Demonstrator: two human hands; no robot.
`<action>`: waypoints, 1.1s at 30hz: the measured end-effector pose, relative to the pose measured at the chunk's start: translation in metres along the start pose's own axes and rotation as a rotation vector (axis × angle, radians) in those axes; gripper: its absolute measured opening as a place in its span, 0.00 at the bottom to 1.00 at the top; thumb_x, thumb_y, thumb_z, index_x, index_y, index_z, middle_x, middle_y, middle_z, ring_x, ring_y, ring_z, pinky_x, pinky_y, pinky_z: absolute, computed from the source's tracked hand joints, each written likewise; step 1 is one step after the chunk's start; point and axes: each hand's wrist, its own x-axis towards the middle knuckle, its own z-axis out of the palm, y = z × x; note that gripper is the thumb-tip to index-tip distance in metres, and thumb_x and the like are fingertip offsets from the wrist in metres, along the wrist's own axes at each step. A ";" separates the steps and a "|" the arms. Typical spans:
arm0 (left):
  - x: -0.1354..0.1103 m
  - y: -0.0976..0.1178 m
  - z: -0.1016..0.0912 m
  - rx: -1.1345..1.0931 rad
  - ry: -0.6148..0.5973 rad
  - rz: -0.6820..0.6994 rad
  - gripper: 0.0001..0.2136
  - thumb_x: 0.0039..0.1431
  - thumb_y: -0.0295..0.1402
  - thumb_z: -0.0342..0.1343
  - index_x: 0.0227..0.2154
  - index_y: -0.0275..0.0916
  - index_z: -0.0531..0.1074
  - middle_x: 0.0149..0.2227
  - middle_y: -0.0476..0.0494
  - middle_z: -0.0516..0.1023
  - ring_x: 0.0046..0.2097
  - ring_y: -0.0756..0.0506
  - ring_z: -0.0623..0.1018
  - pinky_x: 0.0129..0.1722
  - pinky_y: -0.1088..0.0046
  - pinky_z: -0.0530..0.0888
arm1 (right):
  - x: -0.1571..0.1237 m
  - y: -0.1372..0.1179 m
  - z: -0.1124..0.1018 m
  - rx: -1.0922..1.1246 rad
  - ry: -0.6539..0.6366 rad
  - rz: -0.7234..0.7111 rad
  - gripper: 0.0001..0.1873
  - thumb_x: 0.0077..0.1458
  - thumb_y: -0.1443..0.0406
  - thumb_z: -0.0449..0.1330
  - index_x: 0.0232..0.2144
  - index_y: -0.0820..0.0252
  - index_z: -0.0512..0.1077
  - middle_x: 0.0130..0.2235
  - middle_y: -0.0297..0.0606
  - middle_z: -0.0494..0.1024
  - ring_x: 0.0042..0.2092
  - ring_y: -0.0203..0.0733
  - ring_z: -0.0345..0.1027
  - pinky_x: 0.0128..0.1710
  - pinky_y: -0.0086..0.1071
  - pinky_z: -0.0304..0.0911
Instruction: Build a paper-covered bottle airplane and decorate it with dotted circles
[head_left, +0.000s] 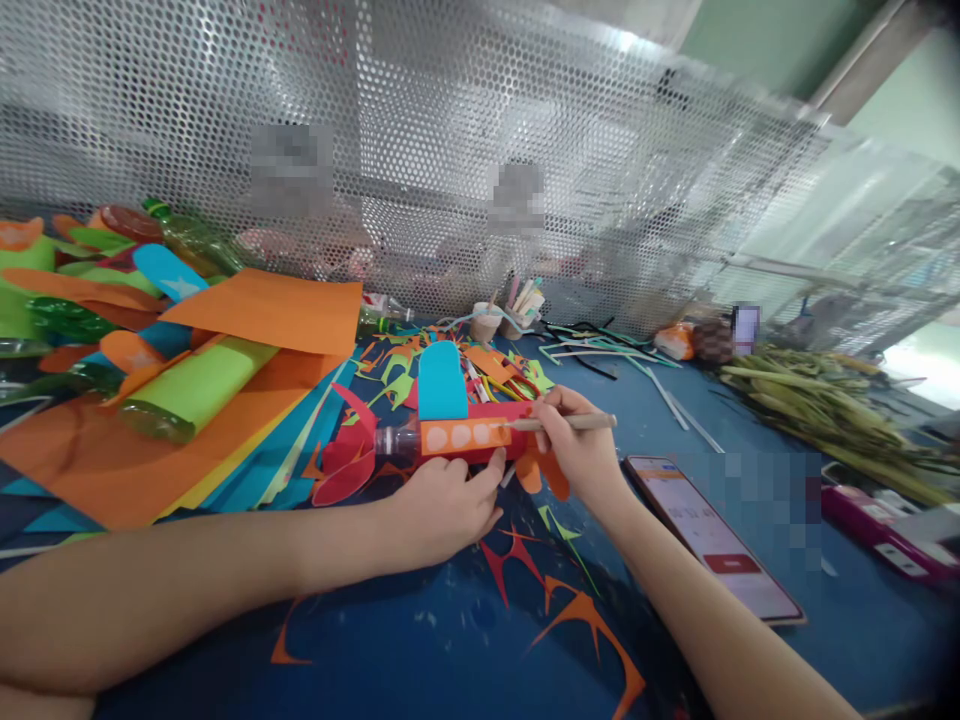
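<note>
A clear plastic bottle [397, 441] lies on its side, wrapped in red and orange paper. Red paper petals [349, 455] flare at its neck end, and orange paper lobes [553, 475] stick out at the other. A blue rounded paper piece [442, 382] stands up from its far side. Several whitish round spots run along the orange paper strip [461, 435]. My left hand [454, 505] grips the bottle from the near side with bent fingers. Pinched in my right hand [574, 440] is a paintbrush [592, 422], its tip at the strip's right end.
Orange paper sheets [262, 310] and paper-wrapped bottles [199, 385] are heaped on the left. Cups [486, 322] stand at the back before a perforated metal screen [450, 120]. A phone [712, 540] lies on the right, near dried stalks [817, 410]. Paper scraps [585, 620] litter the blue table [390, 640].
</note>
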 end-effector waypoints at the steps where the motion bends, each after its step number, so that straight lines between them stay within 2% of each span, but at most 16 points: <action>1: 0.000 0.000 0.000 -0.001 -0.001 -0.001 0.18 0.65 0.37 0.41 0.46 0.34 0.72 0.55 0.36 0.69 0.27 0.47 0.72 0.21 0.68 0.67 | 0.000 0.000 0.000 0.001 0.000 0.001 0.15 0.52 0.68 0.55 0.16 0.56 0.58 0.12 0.24 0.62 0.17 0.32 0.54 0.24 0.29 0.53; 16: 0.001 -0.001 -0.002 -0.011 -0.034 -0.003 0.18 0.65 0.37 0.41 0.49 0.34 0.70 0.55 0.34 0.68 0.28 0.47 0.73 0.21 0.68 0.67 | -0.001 -0.004 0.000 0.014 0.006 -0.007 0.15 0.52 0.68 0.55 0.16 0.55 0.58 0.12 0.25 0.62 0.18 0.33 0.54 0.23 0.29 0.53; 33: 0.000 -0.001 -0.001 -0.007 -0.029 0.009 0.18 0.65 0.37 0.41 0.45 0.34 0.73 0.56 0.33 0.68 0.27 0.48 0.72 0.21 0.69 0.66 | -0.002 -0.002 0.001 0.023 0.005 -0.001 0.15 0.52 0.68 0.55 0.17 0.56 0.59 0.12 0.24 0.63 0.17 0.32 0.54 0.23 0.29 0.53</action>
